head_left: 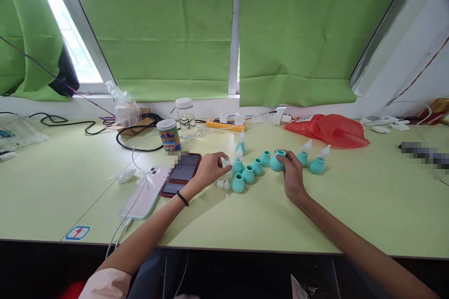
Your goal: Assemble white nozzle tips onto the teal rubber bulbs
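Note:
Between the thumb and fingers of my left hand [209, 170] is a small translucent white nozzle [225, 162], partly covered by the fingers. Loose white nozzles [226, 184] lie just below that hand. My right hand [293, 177] grips a teal squeeze bulb [277, 162], its open neck facing up, a little above the table. Several open-necked teal bulbs [238, 183] stand in a slanting row between the hands. Teal bulbs fitted with white nozzles stand behind the row [240, 145] and to the right of my right hand [317, 164].
Left of my left hand lie a phone with a lit screen [182, 173] and a pale phone [145, 194] with a white cable. Behind stand a printed can [169, 135] and a clear jar [186, 119]. A red plastic bag [328, 131] lies at back right, beyond an orange power strip [226, 124].

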A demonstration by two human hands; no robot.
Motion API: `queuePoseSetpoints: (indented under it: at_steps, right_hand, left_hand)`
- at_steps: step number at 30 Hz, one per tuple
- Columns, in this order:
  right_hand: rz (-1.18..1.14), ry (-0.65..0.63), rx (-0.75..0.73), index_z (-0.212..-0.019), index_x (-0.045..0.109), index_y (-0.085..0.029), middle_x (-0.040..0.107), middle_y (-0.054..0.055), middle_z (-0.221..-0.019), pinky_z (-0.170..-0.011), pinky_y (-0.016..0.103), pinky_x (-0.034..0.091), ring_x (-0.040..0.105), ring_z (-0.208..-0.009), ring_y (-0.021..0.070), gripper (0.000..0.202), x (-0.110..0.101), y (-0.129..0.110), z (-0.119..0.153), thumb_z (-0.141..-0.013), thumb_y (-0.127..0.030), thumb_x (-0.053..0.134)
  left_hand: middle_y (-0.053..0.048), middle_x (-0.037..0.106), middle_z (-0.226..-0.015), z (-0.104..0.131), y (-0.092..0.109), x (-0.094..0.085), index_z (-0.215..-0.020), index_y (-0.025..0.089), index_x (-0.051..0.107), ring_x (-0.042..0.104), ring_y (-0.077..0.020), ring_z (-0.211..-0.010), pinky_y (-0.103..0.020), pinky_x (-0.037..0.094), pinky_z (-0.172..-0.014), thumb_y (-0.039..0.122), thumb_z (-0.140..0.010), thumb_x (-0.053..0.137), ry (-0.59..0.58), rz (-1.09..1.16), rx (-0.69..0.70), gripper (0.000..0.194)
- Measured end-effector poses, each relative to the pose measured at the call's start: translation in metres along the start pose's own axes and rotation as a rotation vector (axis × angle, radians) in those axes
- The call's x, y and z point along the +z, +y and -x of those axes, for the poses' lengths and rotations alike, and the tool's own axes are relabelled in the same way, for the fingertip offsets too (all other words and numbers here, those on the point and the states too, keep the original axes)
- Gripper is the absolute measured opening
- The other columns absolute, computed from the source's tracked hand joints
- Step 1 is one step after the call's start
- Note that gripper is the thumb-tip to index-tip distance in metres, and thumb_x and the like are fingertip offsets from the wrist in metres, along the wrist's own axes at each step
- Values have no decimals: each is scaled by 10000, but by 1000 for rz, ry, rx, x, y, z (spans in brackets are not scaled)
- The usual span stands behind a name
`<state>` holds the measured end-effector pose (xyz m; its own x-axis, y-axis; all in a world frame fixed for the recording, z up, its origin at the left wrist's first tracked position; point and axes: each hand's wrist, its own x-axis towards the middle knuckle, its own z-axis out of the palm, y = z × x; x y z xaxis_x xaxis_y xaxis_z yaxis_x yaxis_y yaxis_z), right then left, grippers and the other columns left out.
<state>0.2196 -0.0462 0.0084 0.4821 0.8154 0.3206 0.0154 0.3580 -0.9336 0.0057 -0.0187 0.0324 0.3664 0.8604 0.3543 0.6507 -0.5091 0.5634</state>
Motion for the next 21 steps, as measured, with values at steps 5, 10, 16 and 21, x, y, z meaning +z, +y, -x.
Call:
queuePoseSetpoints:
  at_steps: [5,10,16,21]
  right_hand:
    - [106,135,110,-785,528,-203,507,-22,-793,-597,231,355,457,-732,130,244,-5,12,-16,-583,-338,542]
    - [219,77,197,-785,526,-197,505,9,-825,-647,281,364,464,-797,176,234,-5,28,-18,-582,-313,519]
    - [260,35,144,-830,507,-223,489,25,-971,-769,321,344,414,-948,208,266,-6,38,-18,-567,-261,518]
    - [349,-25,33,-907,451,-226,463,33,-1026,-753,331,370,438,-896,190,316,-8,38,-16,-591,-220,464]
  left_hand:
    - [16,586,-602,2,-2,3,-888,213,581,510,-113,-552,-201,336,-508,284,-663,502,-36,-267,33,249]
    - [-14,615,-707,5,-3,9,-928,230,574,552,-162,-670,-219,362,-523,289,-655,499,-130,-465,14,289]
    - [-35,613,-747,6,-6,15,-962,233,557,560,-179,-682,-241,383,-535,362,-686,458,-135,-532,12,320]
    - [-36,611,-724,7,-3,14,-963,230,547,564,-176,-661,-246,385,-535,388,-755,349,-110,-534,14,328]
